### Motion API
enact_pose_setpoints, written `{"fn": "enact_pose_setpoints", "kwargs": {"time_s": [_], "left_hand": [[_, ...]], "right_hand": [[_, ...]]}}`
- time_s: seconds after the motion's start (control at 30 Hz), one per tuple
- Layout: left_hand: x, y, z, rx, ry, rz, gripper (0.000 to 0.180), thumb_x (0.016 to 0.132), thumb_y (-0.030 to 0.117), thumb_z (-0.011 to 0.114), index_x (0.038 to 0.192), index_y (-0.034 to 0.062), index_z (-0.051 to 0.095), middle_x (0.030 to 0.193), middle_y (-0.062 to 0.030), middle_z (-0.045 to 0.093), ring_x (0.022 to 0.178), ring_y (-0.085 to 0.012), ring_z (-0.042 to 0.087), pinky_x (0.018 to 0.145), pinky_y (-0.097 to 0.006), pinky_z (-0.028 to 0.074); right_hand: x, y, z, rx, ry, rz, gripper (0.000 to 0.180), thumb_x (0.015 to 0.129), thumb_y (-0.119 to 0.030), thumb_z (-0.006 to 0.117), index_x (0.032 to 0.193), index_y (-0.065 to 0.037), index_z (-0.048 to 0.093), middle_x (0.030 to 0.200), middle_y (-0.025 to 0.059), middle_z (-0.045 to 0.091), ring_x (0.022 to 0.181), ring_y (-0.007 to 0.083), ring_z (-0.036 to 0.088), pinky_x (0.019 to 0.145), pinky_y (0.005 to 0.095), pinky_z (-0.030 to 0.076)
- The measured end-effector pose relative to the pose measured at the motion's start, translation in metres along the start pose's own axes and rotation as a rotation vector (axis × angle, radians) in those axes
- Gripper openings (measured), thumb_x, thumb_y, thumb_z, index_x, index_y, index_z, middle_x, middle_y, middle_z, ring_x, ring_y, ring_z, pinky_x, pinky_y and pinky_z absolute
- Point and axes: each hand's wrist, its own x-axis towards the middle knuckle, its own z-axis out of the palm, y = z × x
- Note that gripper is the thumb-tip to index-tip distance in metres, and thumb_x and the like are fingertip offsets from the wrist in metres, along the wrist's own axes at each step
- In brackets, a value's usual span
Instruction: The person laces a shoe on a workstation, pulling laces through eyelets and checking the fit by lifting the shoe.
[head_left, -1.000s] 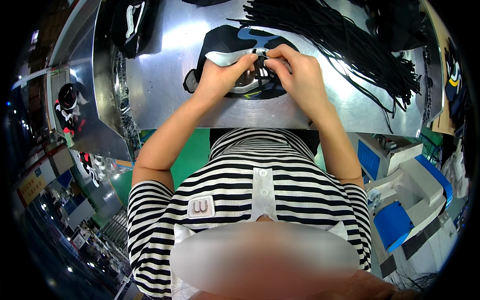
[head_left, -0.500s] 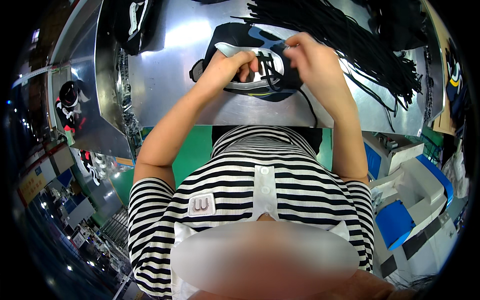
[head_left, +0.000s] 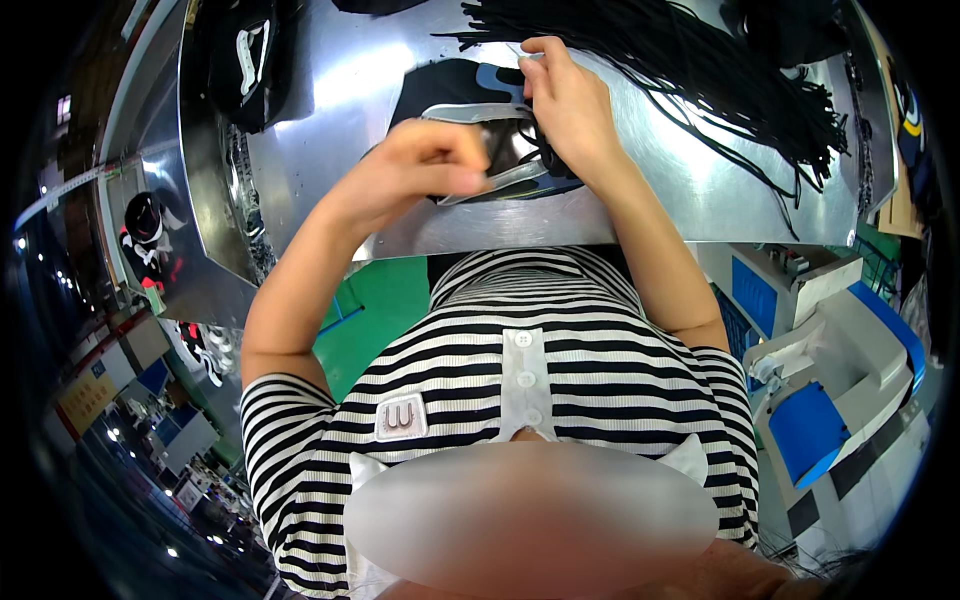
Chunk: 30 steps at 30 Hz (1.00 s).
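Note:
A black and blue-grey shoe upper (head_left: 440, 88) with pale silver-white trim lies on the metal table in front of me. Black lacing crosses its opening, partly covered by my hands. My left hand (head_left: 415, 168) is raised over the near left side of the upper, its thumb and fingers curled together and smeared by motion; whatever they grip does not show. At the upper's right side my right hand (head_left: 572, 108) has its fingers bent and closed by the dark lace (head_left: 545, 150). What lies within those fingers is hidden.
A big bundle of black laces (head_left: 700, 80) spreads over the right of the metal table (head_left: 350, 85). Another dark upper (head_left: 245, 70) lies at the far left. A grey and blue machine (head_left: 810, 400) stands to the right, below the table.
My left hand has drawn back from the opening toward me and left. My right hand has moved left and slightly farther away, onto the upper's right side.

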Motion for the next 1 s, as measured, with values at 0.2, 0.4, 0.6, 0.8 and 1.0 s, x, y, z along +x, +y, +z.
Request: {"fn": "enact_pose_setpoints", "kwargs": {"time_s": [0.2, 0.4, 0.6, 0.8, 1.0], "left_hand": [[-0.073, 0.076, -0.019, -1.081, 0.128, 0.686, 0.019, 0.079, 0.001, 0.071, 0.074, 0.0075, 0.054, 0.082, 0.0010, 0.051, 0.067, -0.0110, 0.045, 0.060, -0.026, 0.036], [-0.057, 0.027, 0.001, -0.390, 0.371, 0.577, 0.013, 0.079, 0.001, 0.073, 0.085, 0.0036, 0.062, 0.086, -0.0015, 0.057, 0.079, -0.0122, 0.051, 0.071, -0.025, 0.042], [-0.003, -0.024, 0.043, 1.214, 0.632, 0.473, 0.012, 0.074, 0.008, 0.078, 0.082, 0.0063, 0.070, 0.109, -0.0072, 0.065, 0.104, -0.0265, 0.057, 0.088, -0.035, 0.045], [0.014, -0.041, 0.034, 0.918, 0.713, 0.424, 0.023, 0.073, 0.009, 0.080, 0.088, 0.0041, 0.063, 0.089, -0.0079, 0.065, 0.079, -0.0269, 0.064, 0.072, -0.036, 0.049], [0.018, -0.041, 0.029, 0.993, 0.703, 0.484, 0.028, 0.076, 0.010, 0.081, 0.098, 0.0022, 0.066, 0.090, -0.0083, 0.068, 0.077, -0.0220, 0.066, 0.069, -0.031, 0.052]], "right_hand": [[0.002, 0.002, 0.005, 0.139, 0.118, 0.081, 0.022, 0.098, -0.021, 0.055, 0.111, -0.004, 0.060, 0.080, 0.0114, 0.070, 0.079, 0.0310, 0.068, 0.075, 0.0422, 0.051], [0.001, 0.006, 0.012, 0.273, 0.147, 0.094, 0.021, 0.098, -0.020, 0.057, 0.112, -0.004, 0.060, 0.081, 0.0108, 0.070, 0.077, 0.0291, 0.069, 0.074, 0.0394, 0.052], [-0.003, 0.008, -0.004, 0.704, 0.151, 0.002, 0.022, 0.095, -0.011, 0.063, 0.115, -0.002, 0.061, 0.085, 0.0046, 0.069, 0.070, 0.0060, 0.060, 0.062, 0.0218, 0.049], [-0.049, -0.005, -0.029, 0.383, 0.038, -0.110, 0.023, 0.094, -0.011, 0.065, 0.115, -0.004, 0.061, 0.088, 0.0088, 0.070, 0.072, 0.0148, 0.067, 0.064, 0.0269, 0.052], [-0.077, -0.006, -0.025, 0.290, -0.107, -0.084, 0.021, 0.092, -0.014, 0.067, 0.111, -0.006, 0.061, 0.089, 0.0128, 0.070, 0.072, 0.0234, 0.069, 0.064, 0.0309, 0.052]]}}
